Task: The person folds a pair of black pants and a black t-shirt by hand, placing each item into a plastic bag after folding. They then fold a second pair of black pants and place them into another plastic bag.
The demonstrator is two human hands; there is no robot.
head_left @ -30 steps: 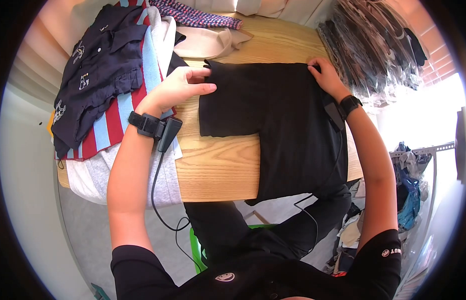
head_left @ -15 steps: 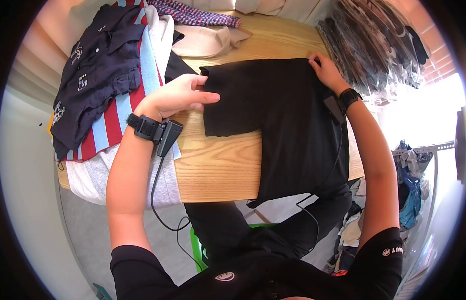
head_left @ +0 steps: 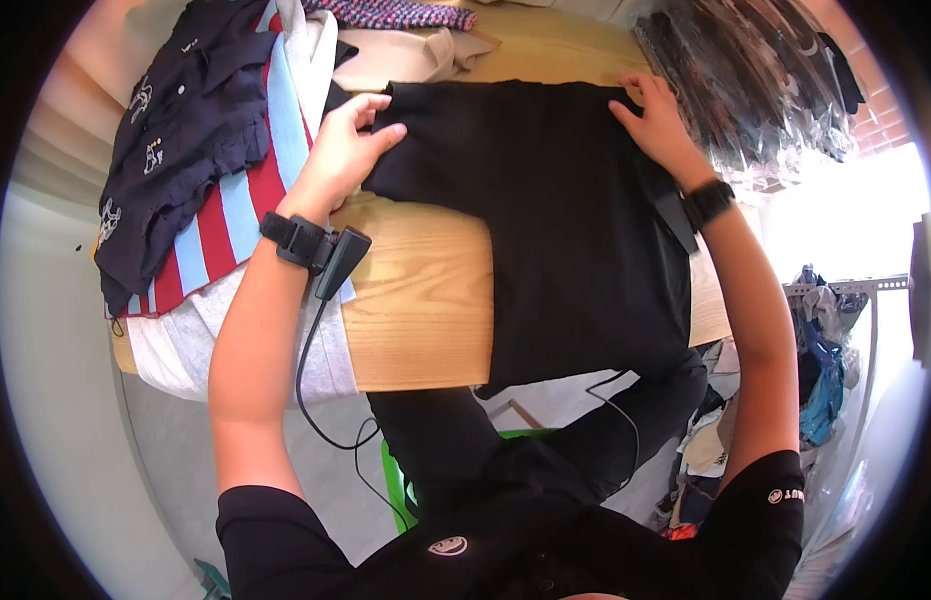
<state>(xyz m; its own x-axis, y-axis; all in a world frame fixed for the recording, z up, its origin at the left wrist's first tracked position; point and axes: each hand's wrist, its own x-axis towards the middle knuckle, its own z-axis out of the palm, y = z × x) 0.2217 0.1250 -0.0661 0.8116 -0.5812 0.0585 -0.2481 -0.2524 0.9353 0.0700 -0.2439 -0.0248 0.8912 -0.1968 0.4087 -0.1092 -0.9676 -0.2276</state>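
On table (head_left: pixel 416 290), black garment (head_left: pixel 581 220), left hand (head_left: pixel 344 145), right hand (head_left: pixel 663 125) at corners

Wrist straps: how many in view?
2: one strap around the left wrist, the other strap around the right wrist. No others show, though the piled clothes could hide some.

Bright light (head_left: pixel 821 215) shines near a metal rack (head_left: pixel 879 285). The wooden table (head_left: pixel 421 310) is light brown, the floor (head_left: pixel 176 440) gray.
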